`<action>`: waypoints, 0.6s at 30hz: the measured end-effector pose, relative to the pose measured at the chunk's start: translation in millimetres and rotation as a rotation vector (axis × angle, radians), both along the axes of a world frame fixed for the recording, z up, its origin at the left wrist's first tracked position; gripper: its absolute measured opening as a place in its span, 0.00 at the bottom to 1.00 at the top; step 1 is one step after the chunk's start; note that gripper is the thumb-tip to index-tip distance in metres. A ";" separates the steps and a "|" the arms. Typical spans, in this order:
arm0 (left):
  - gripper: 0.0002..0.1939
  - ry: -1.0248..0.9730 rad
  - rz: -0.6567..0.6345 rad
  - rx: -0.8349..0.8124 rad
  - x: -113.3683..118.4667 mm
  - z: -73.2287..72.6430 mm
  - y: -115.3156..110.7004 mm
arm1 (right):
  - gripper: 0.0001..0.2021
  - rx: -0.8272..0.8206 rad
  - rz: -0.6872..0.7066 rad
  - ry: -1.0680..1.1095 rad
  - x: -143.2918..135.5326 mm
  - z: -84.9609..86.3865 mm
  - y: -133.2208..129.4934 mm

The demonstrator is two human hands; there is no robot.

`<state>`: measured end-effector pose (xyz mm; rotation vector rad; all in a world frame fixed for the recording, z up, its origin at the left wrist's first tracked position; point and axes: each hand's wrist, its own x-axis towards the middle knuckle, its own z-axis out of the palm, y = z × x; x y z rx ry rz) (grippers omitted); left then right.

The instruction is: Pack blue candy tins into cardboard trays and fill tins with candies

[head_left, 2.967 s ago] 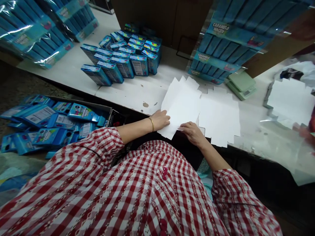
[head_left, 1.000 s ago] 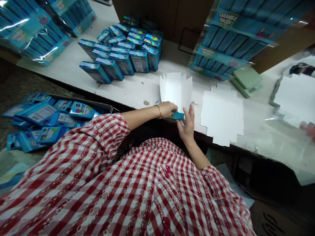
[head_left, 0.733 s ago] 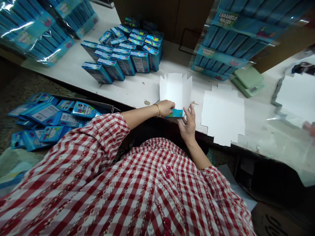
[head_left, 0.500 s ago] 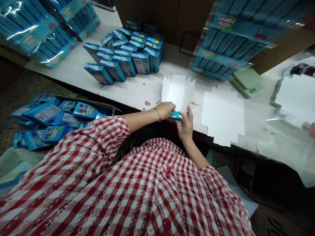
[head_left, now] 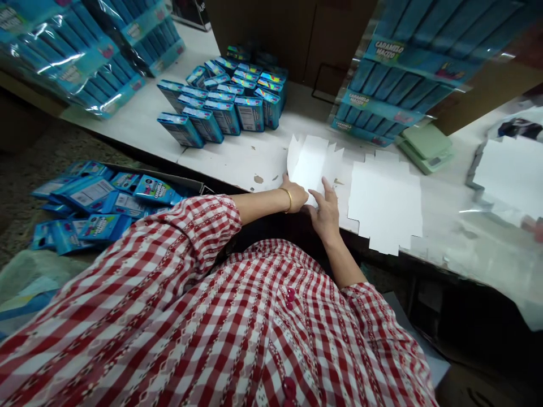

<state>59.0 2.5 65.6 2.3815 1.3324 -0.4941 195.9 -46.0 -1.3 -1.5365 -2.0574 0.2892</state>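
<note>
In front of my body, at the table's near edge, lies a partly folded white carton point(head_left: 313, 161), its side walls raised and its printed outside facing away. My left hand point(head_left: 296, 195), with a bracelet at the wrist, is closed on the left of its near end. At the right corner my right hand point(head_left: 324, 213) grips the same end between thumb and bent fingers, the index finger stretched along the side. Their exact contact with the near flap is partly hidden. To the right lies a flat white carton blank point(head_left: 385, 200).
Small blue boxes point(head_left: 224, 107) stand in rows at the back left. More lie in an open carton point(head_left: 106, 203) below the table's left edge. Wrapped blue packs are stacked at left point(head_left: 80, 62) and right point(head_left: 382, 85). A green scale point(head_left: 427, 146) stands beside the blank.
The carton's blue near flap, visible between my hands before, no longer shows. My left hand has turned and shifted slightly right, and my right hand has moved slightly nearer my body.
</note>
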 end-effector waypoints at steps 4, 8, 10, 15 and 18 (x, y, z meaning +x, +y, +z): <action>0.14 0.103 -0.065 -0.012 -1.5 1.0 -1.6 | 0.16 -0.019 0.042 -0.030 -2.9 0.7 -1.3; 0.19 0.189 -0.004 -0.082 5.8 9.2 -1.0 | 0.17 -0.049 0.099 -0.084 -5.4 2.3 -4.1; 0.18 0.153 0.026 -0.128 3.1 13.0 0.1 | 0.20 -0.049 0.105 -0.116 -1.1 9.4 -5.9; 0.14 -0.382 0.069 0.138 -35.6 12.9 8.7 | 0.24 0.062 0.030 -0.247 4.5 50.7 -8.2; 0.18 -0.661 0.230 0.468 -58.1 4.6 27.3 | 0.21 -0.016 0.167 -0.405 -17.3 68.5 -2.4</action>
